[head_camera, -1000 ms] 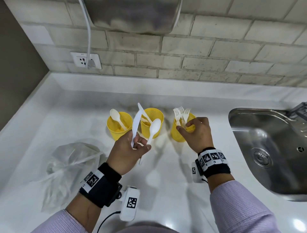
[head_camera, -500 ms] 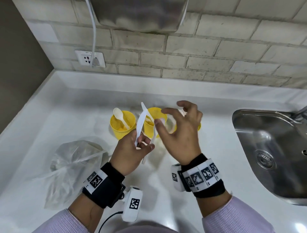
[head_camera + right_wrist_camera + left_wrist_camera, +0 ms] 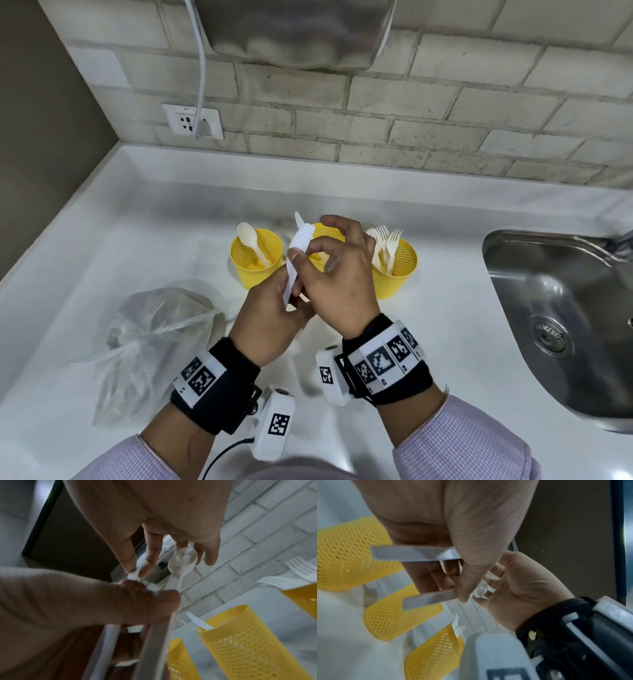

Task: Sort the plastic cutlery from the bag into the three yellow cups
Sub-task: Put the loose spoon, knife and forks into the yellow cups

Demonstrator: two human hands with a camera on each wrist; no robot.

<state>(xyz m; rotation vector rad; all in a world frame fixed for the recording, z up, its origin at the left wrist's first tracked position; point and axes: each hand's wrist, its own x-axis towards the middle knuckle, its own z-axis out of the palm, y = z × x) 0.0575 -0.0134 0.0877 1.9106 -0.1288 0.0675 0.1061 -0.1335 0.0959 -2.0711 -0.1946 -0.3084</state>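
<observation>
Your left hand [image 3: 270, 318] grips a knife [image 3: 297, 260] and a spoon [image 3: 181, 563]; your right hand [image 3: 339, 274] pinches the knife, hiding the middle cup [image 3: 323, 229]. Three cups stand mid-counter [image 3: 102, 260]; bag [image 3: 150, 342] near the left edge, apparently empty; sink [image 3: 561, 308] right.

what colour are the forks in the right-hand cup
The forks are white, standing in the yellow mesh cup; the head view shows this best.

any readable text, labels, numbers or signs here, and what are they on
No text reads for certain.
Wall socket: small print along its top edge, too small to read.
Wrist bands: square black-and-white marker codes with tiny digits beside them, unreadable.
Wall-mounted metal unit: round logo, no legible letters.
Yellow cups, cutlery, plastic bag: no print visible.
</observation>
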